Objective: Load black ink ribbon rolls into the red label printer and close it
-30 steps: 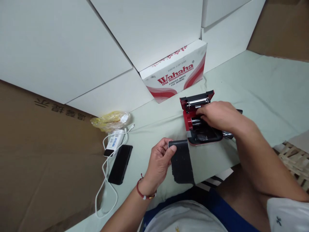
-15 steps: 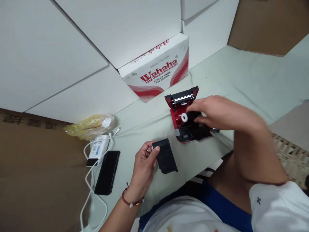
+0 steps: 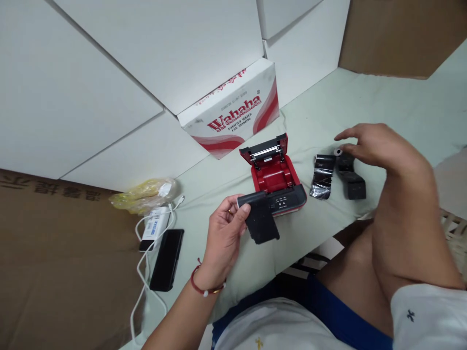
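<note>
A small red printer [image 3: 274, 179] lies on the pale green cloth [image 3: 328, 121] with its lid up and its bay empty. My left hand [image 3: 223, 233] pinches a black ribbon roll [image 3: 260, 216] with a flap of black film hanging down, just in front of the printer. My right hand [image 3: 375, 146] hovers to the printer's right, fingers spread, over a black ribbon spool with a white core [image 3: 346, 170] lying on the cloth. A shiny length of black film [image 3: 323, 176] trails from that spool.
A white and red Wahaha carton [image 3: 233, 109] stands behind the printer against white boxes. At the left lie a black phone [image 3: 167, 258], a white power bank with cable [image 3: 153, 224] and a yellow plastic bag [image 3: 144, 194]. Brown cardboard covers the far left.
My right hand lifted the ribbon spool out of the printer and set it down on the cloth to the right, then let go. My left hand brought its roll nearer the printer.
</note>
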Demonstrator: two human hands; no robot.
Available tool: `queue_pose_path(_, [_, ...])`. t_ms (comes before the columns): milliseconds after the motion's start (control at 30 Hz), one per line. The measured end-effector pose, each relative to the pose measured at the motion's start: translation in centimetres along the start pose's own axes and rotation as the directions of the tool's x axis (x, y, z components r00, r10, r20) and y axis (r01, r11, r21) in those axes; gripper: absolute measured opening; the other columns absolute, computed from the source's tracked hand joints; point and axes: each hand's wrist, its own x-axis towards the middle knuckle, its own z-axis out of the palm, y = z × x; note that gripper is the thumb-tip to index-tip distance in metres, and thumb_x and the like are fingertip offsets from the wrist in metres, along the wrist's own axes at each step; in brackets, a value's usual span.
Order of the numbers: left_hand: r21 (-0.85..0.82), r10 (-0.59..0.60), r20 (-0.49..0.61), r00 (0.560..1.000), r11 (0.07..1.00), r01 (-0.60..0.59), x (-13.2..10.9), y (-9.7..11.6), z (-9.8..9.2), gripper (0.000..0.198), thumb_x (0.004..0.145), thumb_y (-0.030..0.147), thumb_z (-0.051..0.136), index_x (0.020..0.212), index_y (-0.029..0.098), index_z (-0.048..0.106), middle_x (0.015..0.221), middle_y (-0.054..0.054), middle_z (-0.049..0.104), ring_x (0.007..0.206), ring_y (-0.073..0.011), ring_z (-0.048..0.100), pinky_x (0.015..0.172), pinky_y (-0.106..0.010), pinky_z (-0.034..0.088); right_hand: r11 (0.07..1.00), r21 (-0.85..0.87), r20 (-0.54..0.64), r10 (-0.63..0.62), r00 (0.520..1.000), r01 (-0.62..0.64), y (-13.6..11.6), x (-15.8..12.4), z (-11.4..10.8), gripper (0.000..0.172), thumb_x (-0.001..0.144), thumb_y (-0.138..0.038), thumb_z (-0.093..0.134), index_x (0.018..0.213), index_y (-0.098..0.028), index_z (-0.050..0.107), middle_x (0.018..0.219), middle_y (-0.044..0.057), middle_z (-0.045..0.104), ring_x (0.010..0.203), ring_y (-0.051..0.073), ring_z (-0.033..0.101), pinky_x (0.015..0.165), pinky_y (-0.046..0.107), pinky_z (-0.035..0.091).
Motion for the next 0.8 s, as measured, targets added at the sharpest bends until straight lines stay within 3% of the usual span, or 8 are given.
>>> queue_pose_path(67, [-0.003,0.033,0.05,0.998,0.999,-0.033,0.3,0.6,1.0,0.046,0.071,0.046,0.095,0.101,0.018,0.074,0.073,0.005,0.057,0.051,-0.0021,0.034,0.045,-0.017,0.027,0.927,0.24,-0.158,-0.255,0.954,0.287,-2.9,-2.2,-1.1,0.037,0.1,-0.039,0.054,0.122,-0.021,0.078,0.116,0.012,0.078,0.1,0.025,0.068,0.09,0.038,0.049])
queue_pose_path(133, [-0.003,0.055,0.107,0.993,0.998,-0.055,0.7,0.9,2.0,0.043,0.073,0.044,0.094,0.103,0.018,0.075,0.071,0.005,0.057,0.051,-0.0025,0.034,0.045,-0.017,0.026,0.651,0.411,-0.29,-0.57,0.769,0.638,-6.3,-3.9,-1.8,0.034,0.1,-0.042,0.055,0.113,-0.022,0.08,0.109,0.007,0.079,0.094,0.02,0.07,0.087,0.033,0.051])
queue_pose_path(233, [-0.024,0.08,0.168,0.983,0.997,-0.077,1.8,1.1,3.2,0.041,0.076,0.043,0.092,0.104,0.018,0.075,0.072,0.005,0.059,0.051,-0.0025,0.034,0.046,-0.018,0.027,0.5,0.391,-0.239,-0.756,0.61,0.773,-10.5,-4.8,-1.4,0.035,0.102,-0.037,0.053,0.12,-0.021,0.078,0.117,0.007,0.079,0.103,0.02,0.071,0.09,0.032,0.05])
queue_pose_path(367, [0.013,0.109,0.194,0.975,0.993,-0.114,3.8,0.2,3.9,0.043,0.08,0.046,0.087,0.109,0.018,0.072,0.075,0.003,0.062,0.051,-0.0036,0.038,0.047,-0.019,0.03,0.66,0.267,-0.088,-0.709,0.7,0.702,-12.5,-3.0,0.0,0.034,0.1,-0.035,0.057,0.124,-0.021,0.077,0.113,0.008,0.08,0.104,0.024,0.072,0.088,0.033,0.05])
queue_pose_path(467, [0.26,0.284,0.122,0.951,0.916,-0.307,4.1,-1.0,3.3,0.045,0.089,0.043,0.079,0.126,0.02,0.068,0.095,-0.003,0.07,0.062,-0.008,0.052,0.055,-0.022,0.042,0.758,0.166,-0.017,-0.638,0.77,0.631,-12.9,-1.6,0.8,0.036,0.097,-0.031,0.059,0.129,-0.023,0.075,0.118,0.009,0.079,0.107,0.027,0.072,0.087,0.034,0.049])
queue_pose_path(567, [0.586,0.612,0.202,0.765,0.55,-0.595,2.4,-2.1,2.2,0.039,0.097,0.029,0.067,0.135,0.023,0.064,0.122,-0.011,0.073,0.094,-0.0179,0.066,0.079,-0.032,0.055,0.841,-0.015,0.058,-0.538,0.841,0.54,-14.3,-1.2,1.3,0.037,0.096,-0.027,0.058,0.129,-0.024,0.074,0.118,0.012,0.078,0.107,0.031,0.072,0.081,0.036,0.049])
queue_pose_path(667, [0.62,0.646,0.504,0.573,0.191,-0.761,0.2,-3.2,1.6,0.033,0.099,0.017,0.058,0.129,0.023,0.069,0.129,-0.012,0.075,0.115,-0.0239,0.067,0.098,-0.042,0.055,0.903,-0.163,0.133,-0.38,0.915,0.398,-16.0,-1.7,1.6,0.035,0.096,-0.02,0.05,0.121,-0.018,0.075,0.109,0.018,0.078,0.102,0.032,0.074,0.076,0.036,0.05])
queue_pose_path(800, [0.614,0.53,0.652,0.543,0.051,-0.788,-0.8,-4.1,1.4,0.032,0.099,0.016,0.056,0.127,0.02,0.07,0.131,-0.01,0.077,0.124,-0.0255,0.068,0.106,-0.045,0.052,0.915,-0.211,0.186,-0.309,0.933,0.345,-17.3,-1.9,2.3,0.038,0.098,-0.017,0.045,0.123,-0.016,0.074,0.11,0.021,0.077,0.106,0.032,0.074,0.082,0.037,0.052])
